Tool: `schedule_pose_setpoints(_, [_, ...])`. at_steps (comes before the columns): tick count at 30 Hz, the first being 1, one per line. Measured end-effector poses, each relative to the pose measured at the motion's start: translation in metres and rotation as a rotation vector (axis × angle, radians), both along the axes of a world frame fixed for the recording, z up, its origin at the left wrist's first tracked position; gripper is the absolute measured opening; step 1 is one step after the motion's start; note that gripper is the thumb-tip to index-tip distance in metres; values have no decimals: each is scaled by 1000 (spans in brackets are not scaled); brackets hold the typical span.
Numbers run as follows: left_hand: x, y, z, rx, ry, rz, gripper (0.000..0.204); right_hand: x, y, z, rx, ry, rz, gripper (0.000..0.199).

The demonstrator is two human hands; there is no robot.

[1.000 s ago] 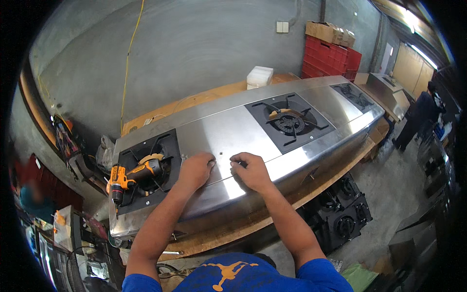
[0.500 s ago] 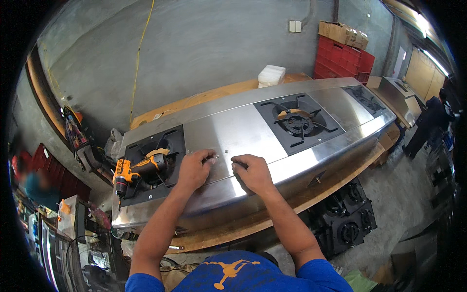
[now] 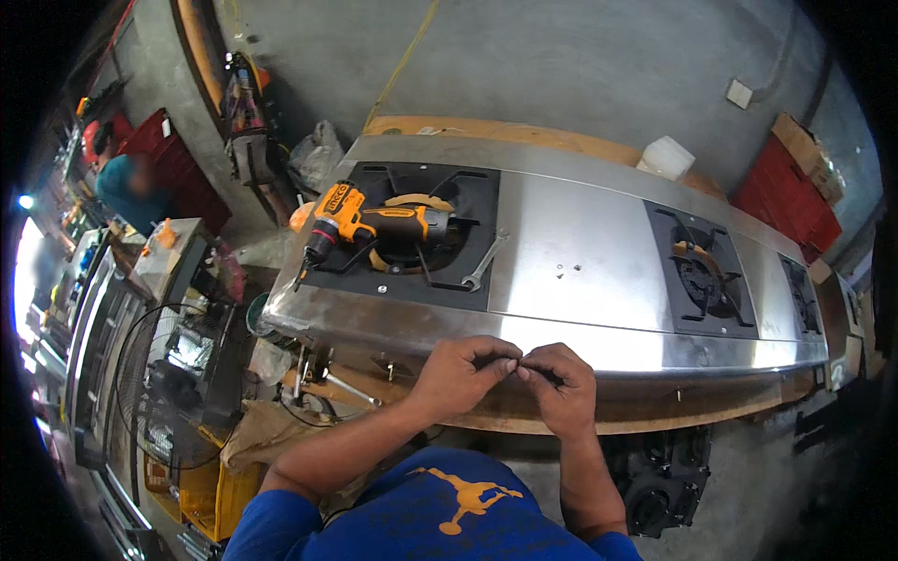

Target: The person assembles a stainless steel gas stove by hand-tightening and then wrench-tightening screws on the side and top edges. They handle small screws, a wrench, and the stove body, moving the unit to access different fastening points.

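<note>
Both hands have come off the flat steel panel, where they pressed half a second ago, and now meet at the near front edge of the stainless cooktop (image 3: 580, 252). Left hand (image 3: 460, 374) and right hand (image 3: 561, 383) are curled, fingertips pinched together against each other; whatever small item lies between them is too small to make out. Beyond them, on the panel, small screws (image 3: 566, 270) lie loose. Farther left, an open-ended wrench (image 3: 485, 261) rests across the edge of the left burner recess (image 3: 468, 201), and an orange cordless drill (image 3: 374, 222) lies on its grate. Right burner (image 3: 706, 276) sits well apart. White container (image 3: 665, 156) stands behind.
</note>
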State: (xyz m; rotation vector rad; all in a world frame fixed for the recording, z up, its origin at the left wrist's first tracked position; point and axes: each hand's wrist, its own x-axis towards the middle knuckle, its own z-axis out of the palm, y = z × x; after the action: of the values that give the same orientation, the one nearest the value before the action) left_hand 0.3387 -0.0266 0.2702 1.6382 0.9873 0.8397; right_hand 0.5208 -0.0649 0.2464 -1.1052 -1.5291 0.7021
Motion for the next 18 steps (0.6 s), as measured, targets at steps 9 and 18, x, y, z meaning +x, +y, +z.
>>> schedule_pose_setpoints(9, [56,108,4,690,472,-219,21,46,76,16,31,-478,-551,14])
schedule_pose_setpoints(18, [67,145,-24,741,405,-132,22,53,82,0,52,-596,-741,21])
